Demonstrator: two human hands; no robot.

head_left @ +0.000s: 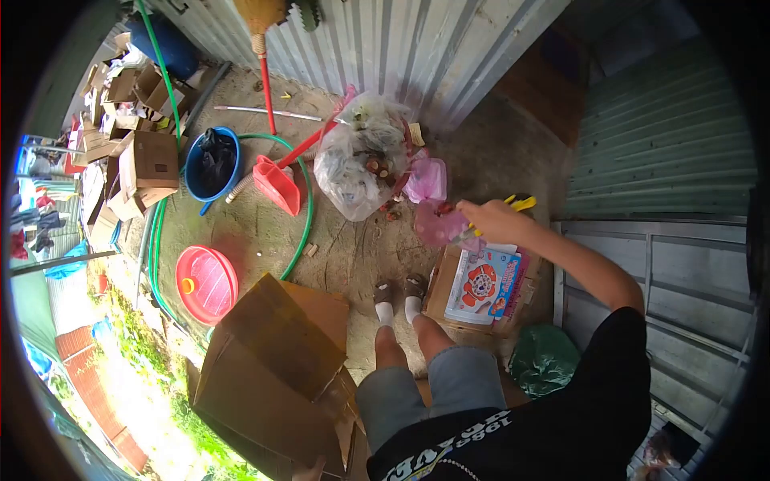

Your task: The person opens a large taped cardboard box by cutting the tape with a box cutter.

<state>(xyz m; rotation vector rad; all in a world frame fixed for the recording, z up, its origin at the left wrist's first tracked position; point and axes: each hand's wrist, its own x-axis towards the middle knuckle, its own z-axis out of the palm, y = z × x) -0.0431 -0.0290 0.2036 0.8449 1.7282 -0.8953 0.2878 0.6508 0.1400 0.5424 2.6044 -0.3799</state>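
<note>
My right hand (484, 220) is closed around what looks like a yellow and black utility knife (523, 204). Its grey end points down and left, over a pink plastic bag (437, 227). Only part of my left hand (310, 470) shows at the bottom edge, against a large open cardboard box (265, 401); its fingers are too hidden to read. Below my right hand, a boxed toy with an orange picture (484, 282) lies on a cardboard carton (441, 289).
A clear bag of rubbish (353, 172), a red dustpan (278, 186), a blue tub (212, 164) and a red basin (207, 282) stand ahead and left. A green hose (307, 216) loops across the ground. Cardboard boxes (148, 164) pile at far left. A green bag (544, 361) lies right.
</note>
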